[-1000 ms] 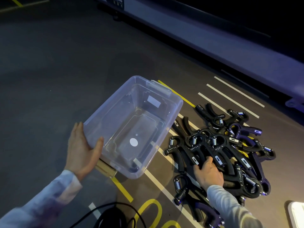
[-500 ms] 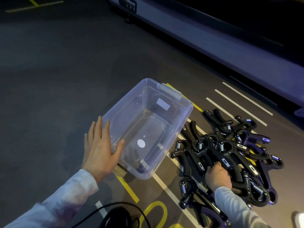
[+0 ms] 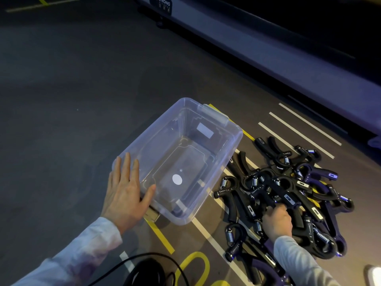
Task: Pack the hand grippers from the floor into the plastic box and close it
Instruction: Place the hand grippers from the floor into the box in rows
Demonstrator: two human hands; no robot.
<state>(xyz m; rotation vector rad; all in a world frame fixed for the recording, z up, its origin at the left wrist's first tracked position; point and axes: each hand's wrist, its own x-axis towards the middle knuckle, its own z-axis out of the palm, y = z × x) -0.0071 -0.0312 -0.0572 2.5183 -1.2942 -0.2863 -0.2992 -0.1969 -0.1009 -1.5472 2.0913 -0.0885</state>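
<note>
A clear plastic box [image 3: 233,149] stands open and empty on the dark floor, with no lid on it. My left hand [image 3: 125,193] lies flat against its near left corner, fingers spread, thumb on the rim. To the right of the box lies a pile of black hand grippers [image 3: 288,195] with metal springs. My right hand [image 3: 277,220] reaches into the near side of the pile with its fingers curled around the handle of one black gripper. The fingertips are hidden among the handles.
White and yellow lines [image 3: 160,234] are painted on the floor under the box and the pile. A black cable [image 3: 144,265] loops at the bottom edge. A long grey machine base [image 3: 268,48] runs along the back right. A white object [image 3: 373,275] shows at the bottom right corner.
My left hand has let go of the box's corner and now lies flat against it. The box has come down level onto the floor. My right hand has stayed in the pile.
</note>
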